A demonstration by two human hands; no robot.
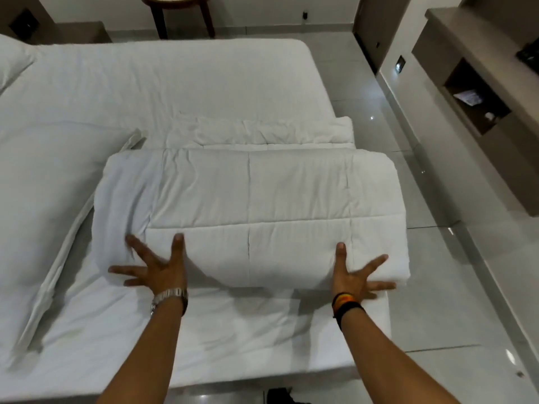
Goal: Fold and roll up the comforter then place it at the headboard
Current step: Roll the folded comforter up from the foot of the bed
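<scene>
Low in the frame, the left hand and right hand press flat with fingers spread wide on the comforter, probably to push the roll tight. The roll sits mid-frame on the bed. A pillow lies upper left.

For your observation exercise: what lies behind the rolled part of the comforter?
Behind the comforter roll, its unrolled remainder lies flat on the bed. How it joins the roll is hidden.
</scene>
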